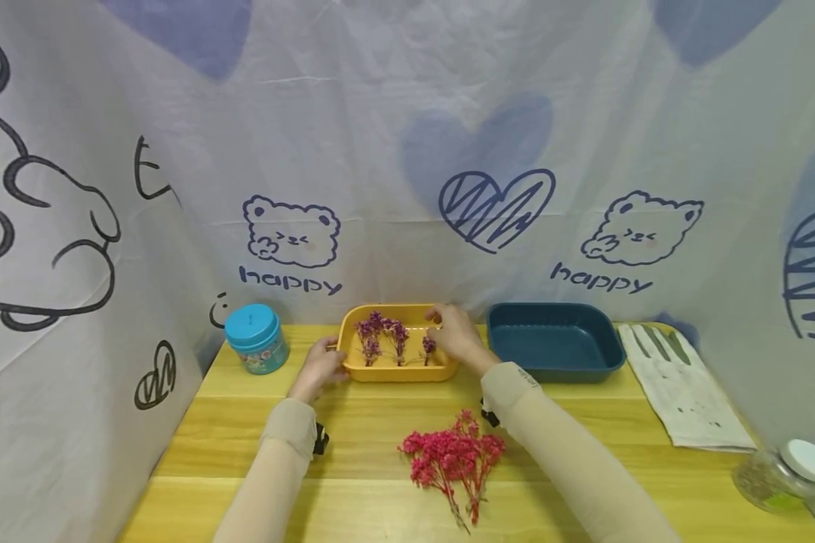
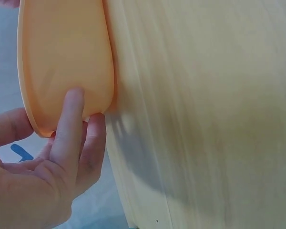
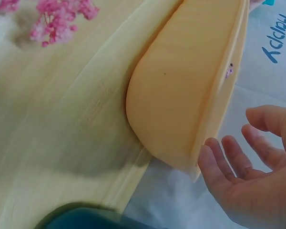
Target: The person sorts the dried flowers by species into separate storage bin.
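A yellow tray [image 1: 380,373] stands at the back of the table, with small sprigs of purple dried flowers [image 1: 397,332] inside. My left hand [image 1: 321,367] holds the tray's left end. In the left wrist view, its thumb [image 2: 14,126] is at the rim and the other fingers lie along the outer wall. Over the tray's right end is my right hand [image 1: 453,332], its fingers loosely bent with nothing between them. The right wrist view shows its fingertips [image 3: 207,155] right at the rim. Pink-red dried flowers [image 1: 455,456] lie in front of the tray.
A dark blue tray [image 1: 555,373] stands to the right of the yellow one. Beyond it lies a white cloth [image 1: 686,392] with green stripes. A blue-lidded jar [image 1: 254,339] is at the left, a white-lidded glass jar [image 1: 781,475] at the right. A printed curtain [image 1: 380,151] hangs behind.
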A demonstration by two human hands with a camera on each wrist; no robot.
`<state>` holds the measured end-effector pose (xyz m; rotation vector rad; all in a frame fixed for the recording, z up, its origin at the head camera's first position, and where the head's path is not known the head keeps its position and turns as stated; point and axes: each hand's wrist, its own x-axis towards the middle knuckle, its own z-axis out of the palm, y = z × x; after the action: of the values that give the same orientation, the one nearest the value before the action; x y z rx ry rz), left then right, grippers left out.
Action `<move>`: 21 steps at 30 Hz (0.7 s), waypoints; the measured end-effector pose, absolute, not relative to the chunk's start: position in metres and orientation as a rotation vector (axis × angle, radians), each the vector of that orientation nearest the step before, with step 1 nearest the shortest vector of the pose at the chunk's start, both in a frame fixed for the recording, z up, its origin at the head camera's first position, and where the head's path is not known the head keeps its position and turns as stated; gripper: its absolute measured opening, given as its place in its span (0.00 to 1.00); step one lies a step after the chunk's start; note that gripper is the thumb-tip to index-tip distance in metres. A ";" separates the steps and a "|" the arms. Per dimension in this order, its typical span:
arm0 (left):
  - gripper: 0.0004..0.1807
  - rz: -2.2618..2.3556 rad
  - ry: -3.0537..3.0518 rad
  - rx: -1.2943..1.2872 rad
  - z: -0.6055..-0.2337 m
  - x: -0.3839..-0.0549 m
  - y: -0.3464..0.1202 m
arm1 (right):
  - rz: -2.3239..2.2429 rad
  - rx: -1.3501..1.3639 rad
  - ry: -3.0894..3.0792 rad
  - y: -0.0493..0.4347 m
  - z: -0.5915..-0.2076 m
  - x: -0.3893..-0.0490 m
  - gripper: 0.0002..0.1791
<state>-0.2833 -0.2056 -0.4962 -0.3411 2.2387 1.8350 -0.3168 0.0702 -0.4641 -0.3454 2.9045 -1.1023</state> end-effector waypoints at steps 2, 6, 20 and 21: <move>0.31 1.831 2.242 -0.343 -0.496 -0.283 -0.204 | -1.135 -0.344 2.900 0.073 -0.462 -0.315 0.17; 0.31 1.827 2.248 -0.334 -0.496 -0.283 -0.202 | -1.204 -0.350 2.894 0.082 -0.458 -0.312 0.17; 0.38 1.672 2.510 -0.298 -0.490 -0.279 -0.205 | -1.385 -0.251 2.895 0.133 -0.442 -0.302 0.28; 0.39 1.659 2.550 -0.285 -0.488 -0.278 -0.204 | -1.395 -0.229 2.903 0.139 -0.440 -0.302 0.30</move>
<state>-0.2785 -0.2041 -0.4878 -0.2848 2.5497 1.6588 -0.3020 0.1385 -0.4402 -0.2294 2.9028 -1.3946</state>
